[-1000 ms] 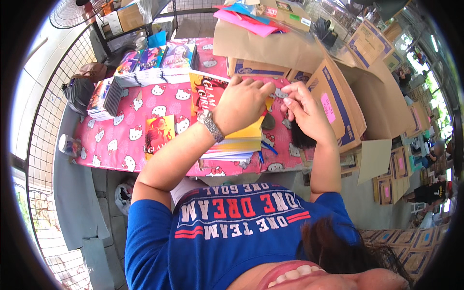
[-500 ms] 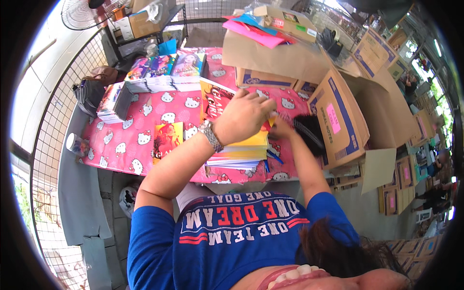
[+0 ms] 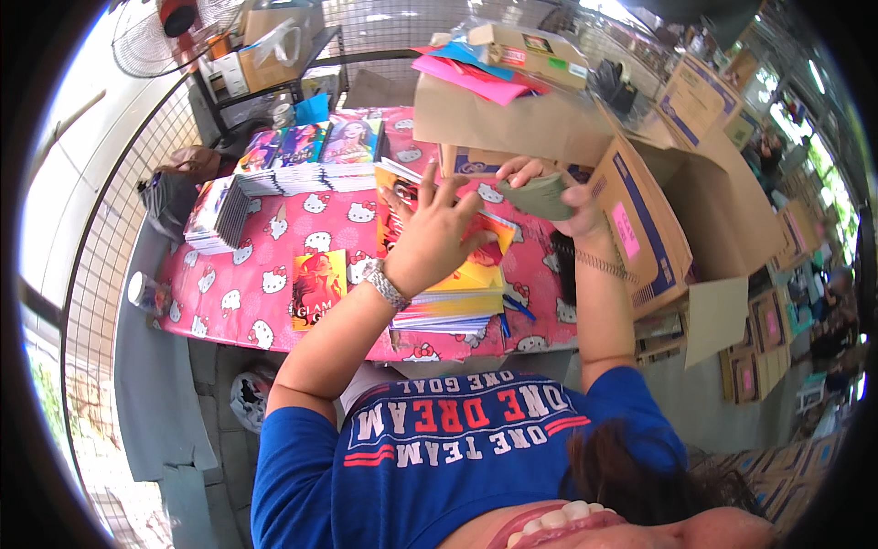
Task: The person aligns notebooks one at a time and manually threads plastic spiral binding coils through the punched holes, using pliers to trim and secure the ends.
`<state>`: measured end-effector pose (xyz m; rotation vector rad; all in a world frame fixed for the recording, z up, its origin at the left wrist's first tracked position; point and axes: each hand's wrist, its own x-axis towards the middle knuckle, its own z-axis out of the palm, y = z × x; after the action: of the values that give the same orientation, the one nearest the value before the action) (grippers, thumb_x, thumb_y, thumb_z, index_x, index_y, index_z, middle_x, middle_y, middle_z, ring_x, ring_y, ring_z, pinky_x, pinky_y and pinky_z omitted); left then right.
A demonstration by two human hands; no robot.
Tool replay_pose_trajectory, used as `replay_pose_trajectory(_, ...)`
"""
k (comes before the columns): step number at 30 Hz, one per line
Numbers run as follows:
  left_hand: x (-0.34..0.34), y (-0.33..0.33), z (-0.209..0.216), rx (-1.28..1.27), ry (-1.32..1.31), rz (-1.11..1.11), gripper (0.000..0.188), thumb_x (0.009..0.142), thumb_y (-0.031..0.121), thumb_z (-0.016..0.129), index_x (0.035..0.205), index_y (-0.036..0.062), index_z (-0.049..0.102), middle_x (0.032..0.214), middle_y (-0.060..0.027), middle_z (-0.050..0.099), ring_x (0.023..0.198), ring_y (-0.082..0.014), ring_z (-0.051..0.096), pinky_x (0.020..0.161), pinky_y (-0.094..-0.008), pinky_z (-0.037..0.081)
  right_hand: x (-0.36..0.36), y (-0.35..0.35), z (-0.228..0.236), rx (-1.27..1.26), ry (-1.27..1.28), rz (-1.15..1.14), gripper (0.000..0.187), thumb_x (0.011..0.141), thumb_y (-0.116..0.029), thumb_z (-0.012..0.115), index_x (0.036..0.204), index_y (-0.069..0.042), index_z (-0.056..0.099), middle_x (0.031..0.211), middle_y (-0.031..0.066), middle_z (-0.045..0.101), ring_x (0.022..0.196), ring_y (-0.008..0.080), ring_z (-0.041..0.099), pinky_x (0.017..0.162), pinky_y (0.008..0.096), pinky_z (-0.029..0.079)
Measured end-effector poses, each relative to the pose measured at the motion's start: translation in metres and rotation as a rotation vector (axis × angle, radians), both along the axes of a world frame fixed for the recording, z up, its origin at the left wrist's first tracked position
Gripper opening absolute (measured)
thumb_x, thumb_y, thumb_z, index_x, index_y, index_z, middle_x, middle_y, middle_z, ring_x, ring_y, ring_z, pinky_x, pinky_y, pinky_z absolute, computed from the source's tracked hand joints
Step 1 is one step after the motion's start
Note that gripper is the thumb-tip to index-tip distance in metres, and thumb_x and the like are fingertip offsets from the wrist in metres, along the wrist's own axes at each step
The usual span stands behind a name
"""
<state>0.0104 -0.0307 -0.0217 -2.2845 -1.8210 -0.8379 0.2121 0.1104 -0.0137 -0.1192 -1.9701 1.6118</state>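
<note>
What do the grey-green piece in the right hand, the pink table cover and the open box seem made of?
Grey-green piece: dull, rounded; possibly stone, rubber or folded cloth, the look leaves it open.
Pink table cover: probably vinyl, smooth with crisp print, though coated cloth is possible.
Open box: likely corrugated cardboard, matte, from its brown faces and stiff hanging flap.

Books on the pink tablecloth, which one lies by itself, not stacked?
The red-and-yellow book lying singly, left of the left hand; the others are in the pile at that hand or the stacks farther back.
</note>
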Motion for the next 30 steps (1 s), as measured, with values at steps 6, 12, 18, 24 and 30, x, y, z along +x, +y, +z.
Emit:
replay_pose_trajectory(6,0.001,0.003,0.0,0.048,-0.082,-0.107,0.033,0.083,0.037,0.076,0.097,0.0104,0.063,0.102,-0.0041,0.056,0.117,-0.0292,0.048,0.1,-0.0789,0.019,0.008,-0.001,0.031,-0.037,-0.162,0.268,0.041,0.085,-0.032,0.057,0.114,-0.003,0.061,0.113,0.0065,0.059,0.109,0.0136,0.055,0.095,0.0285,0.043)
replay_pose_trajectory(12,-0.002,0.008,0.006,-0.023,-0.062,-0.129,0.036,0.081,0.039,0.076,0.1,0.0115,0.064,0.103,-0.0048,0.056,0.118,-0.0289,0.049,0.095,-0.0812,0.023,0.006,-0.003,0.029,-0.06,-0.208,0.307,0.045,0.086,-0.039,0.059,0.113,-0.003,0.064,0.113,0.0089,0.059,0.108,0.0171,0.057,0.094,0.0317,0.045)
replay_pose_trajectory(18,-0.006,0.009,0.008,-0.023,-0.083,-0.173,0.041,0.081,0.04,0.076,0.108,0.0125,0.062,0.109,-0.0063,0.059,0.119,-0.0312,0.051,0.093,-0.0795,0.025,0.001,0.006,0.029,0.245,-0.528,0.067,0.051,0.084,-0.043,0.061,0.112,-0.001,0.063,0.112,0.0093,0.058,0.107,0.0182,0.057,0.096,0.0319,0.044)
replay_pose_trajectory(24,-0.007,0.01,0.007,-0.013,-0.149,-0.158,0.042,0.079,0.042,0.078,0.101,0.0102,0.06,0.102,-0.005,0.061,0.113,-0.0281,0.053,0.099,-0.0704,0.025,-0.003,-0.001,0.028,0.001,-0.276,0.183,0.062,0.081,-0.053,0.059,0.111,0.002,0.063,0.11,0.0085,0.057,0.107,0.0204,0.056,0.097,0.0342,0.043)
replay_pose_trajectory(30,-0.006,0.01,0.001,-0.022,-0.187,-0.124,0.05,0.077,0.047,0.079,0.103,0.0089,0.059,0.105,-0.0037,0.062,0.114,-0.0272,0.054,0.102,-0.0715,0.024,-0.011,0.004,0.034,0.302,-0.541,0.082,0.06,0.08,-0.053,0.059,0.109,0.0,0.062,0.109,0.0097,0.056,0.107,0.0196,0.053,0.099,0.0319,0.04)
